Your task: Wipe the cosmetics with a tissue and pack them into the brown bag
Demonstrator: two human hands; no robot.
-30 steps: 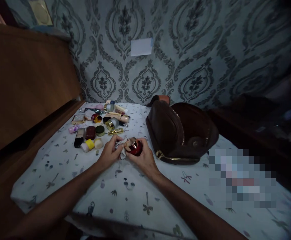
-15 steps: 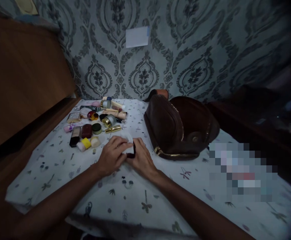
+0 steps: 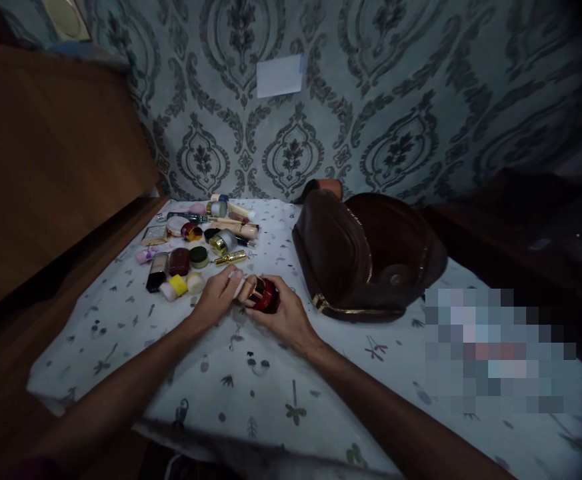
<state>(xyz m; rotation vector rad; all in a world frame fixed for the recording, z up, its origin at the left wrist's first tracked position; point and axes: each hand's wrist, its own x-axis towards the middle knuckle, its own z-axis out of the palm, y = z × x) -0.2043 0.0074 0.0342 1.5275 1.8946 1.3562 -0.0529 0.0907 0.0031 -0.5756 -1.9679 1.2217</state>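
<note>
In my right hand (image 3: 291, 313) is a small dark red cosmetic bottle (image 3: 269, 297) with a shiny gold cap, tilted so that the cap points left. The fingers wrap round the red body. My left hand (image 3: 218, 293) is closed at the cap end, pinching a white cloth or tissue (image 3: 238, 285) against or close beside the cap. Most of the cloth is hidden by the fingers. Just beyond my left hand lie a gold tube (image 3: 230, 258), a cream-coloured round piece (image 3: 195, 283) and a yellow-banded piece (image 3: 177, 285).
Several cosmetics, among them a dark-lidded jar (image 3: 199, 257) and a foundation bottle (image 3: 157, 271), lie at the back left of the patterned cloth (image 3: 211, 400). A brown leather bag (image 3: 331, 253) stands open to the right. A blurred-out patch (image 3: 501, 350) covers something farther right.
The white cloth has come off the bottle's side towards the left, and the red body and gold cap now show. My left hand has moved slightly left. The view has shifted a little.
</note>
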